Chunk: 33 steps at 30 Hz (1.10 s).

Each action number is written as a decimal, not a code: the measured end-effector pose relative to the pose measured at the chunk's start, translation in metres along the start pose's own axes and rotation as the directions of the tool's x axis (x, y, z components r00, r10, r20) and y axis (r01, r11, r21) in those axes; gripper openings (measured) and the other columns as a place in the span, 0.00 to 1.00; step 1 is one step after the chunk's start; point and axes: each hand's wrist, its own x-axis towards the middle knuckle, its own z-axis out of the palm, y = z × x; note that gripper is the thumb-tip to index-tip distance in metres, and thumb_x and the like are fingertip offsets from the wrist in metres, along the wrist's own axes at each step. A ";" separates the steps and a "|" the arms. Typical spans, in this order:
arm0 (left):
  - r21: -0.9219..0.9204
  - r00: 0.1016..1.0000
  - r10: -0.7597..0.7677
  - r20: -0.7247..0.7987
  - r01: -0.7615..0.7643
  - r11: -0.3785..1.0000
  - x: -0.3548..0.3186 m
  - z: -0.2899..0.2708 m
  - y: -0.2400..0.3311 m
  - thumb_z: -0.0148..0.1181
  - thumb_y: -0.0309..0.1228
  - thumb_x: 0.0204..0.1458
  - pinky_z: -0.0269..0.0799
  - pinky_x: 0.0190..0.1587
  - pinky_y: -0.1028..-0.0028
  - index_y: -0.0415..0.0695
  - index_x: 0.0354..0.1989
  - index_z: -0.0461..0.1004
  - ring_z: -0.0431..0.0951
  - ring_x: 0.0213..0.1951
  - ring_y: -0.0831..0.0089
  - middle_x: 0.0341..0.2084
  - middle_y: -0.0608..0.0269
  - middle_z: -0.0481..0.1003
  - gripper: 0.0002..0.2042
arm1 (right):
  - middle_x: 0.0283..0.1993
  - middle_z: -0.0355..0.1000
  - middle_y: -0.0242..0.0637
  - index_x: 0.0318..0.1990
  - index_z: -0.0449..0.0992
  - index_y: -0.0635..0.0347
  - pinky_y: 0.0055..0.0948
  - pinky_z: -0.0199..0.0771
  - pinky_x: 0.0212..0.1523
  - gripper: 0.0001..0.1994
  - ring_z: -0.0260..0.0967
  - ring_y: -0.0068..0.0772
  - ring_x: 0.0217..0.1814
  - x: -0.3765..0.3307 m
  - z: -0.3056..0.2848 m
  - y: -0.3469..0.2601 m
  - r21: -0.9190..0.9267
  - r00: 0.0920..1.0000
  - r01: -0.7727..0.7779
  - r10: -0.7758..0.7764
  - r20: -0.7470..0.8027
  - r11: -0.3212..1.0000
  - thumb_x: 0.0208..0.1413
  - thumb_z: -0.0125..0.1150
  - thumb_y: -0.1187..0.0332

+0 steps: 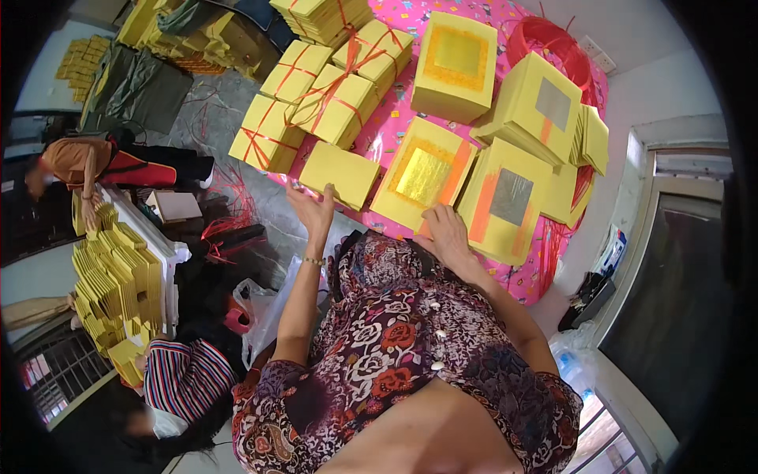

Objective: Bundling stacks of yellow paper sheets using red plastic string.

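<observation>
My left hand [313, 208] rests at the near-left edge of a plain yellow paper block [341, 174], thumb and fingers apart. My right hand [447, 237] has its fingers bent over the near right corner of a yellow paper stack [392, 192]. That stack bears a gold foil square and an orange stripe; the fingertips' undersides are hidden. Just right of this hand lies another yellow stack [483, 235] with a silver square and orange stripes. A taller gold-square stack [421, 93] and a silver-square stack [517, 126] stand farther back.
Yellow bundles [268, 130] tied with red ribbon sit at the table's far left. The table wears a pink patterned cloth [392, 120]. A coil of red ribbon [545, 39] lies at the back right. Left, people handle yellow paper stacks [118, 276] at a white table [167, 268].
</observation>
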 end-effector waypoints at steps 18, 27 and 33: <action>-0.489 0.195 0.702 0.685 -0.592 0.641 -0.014 0.015 0.088 0.69 0.32 0.42 0.68 0.46 0.65 0.46 0.39 0.78 0.70 0.44 0.61 0.38 0.61 0.73 0.14 | 0.28 0.72 0.37 0.27 0.78 0.60 0.39 0.72 0.38 0.08 0.70 0.41 0.37 0.013 -0.015 0.022 0.226 0.993 -0.034 0.007 0.120 0.973 0.48 0.64 0.65; -0.544 0.272 0.622 0.735 -0.310 0.779 -0.013 0.020 0.087 0.69 0.29 0.43 0.69 0.46 0.67 0.42 0.30 0.81 0.72 0.43 0.63 0.34 0.62 0.75 0.07 | 0.29 0.75 0.42 0.29 0.80 0.60 0.41 0.71 0.37 0.11 0.73 0.45 0.35 0.021 -0.011 0.038 0.401 0.959 -0.238 0.148 0.243 0.885 0.51 0.63 0.61; -0.517 0.279 0.585 0.762 -0.282 0.808 -0.015 0.020 0.086 0.68 0.29 0.44 0.69 0.45 0.68 0.42 0.31 0.81 0.72 0.42 0.64 0.34 0.62 0.75 0.06 | 0.28 0.75 0.43 0.28 0.80 0.60 0.41 0.70 0.35 0.12 0.73 0.45 0.33 0.021 -0.010 0.039 0.391 0.943 -0.275 0.168 0.285 0.878 0.51 0.63 0.60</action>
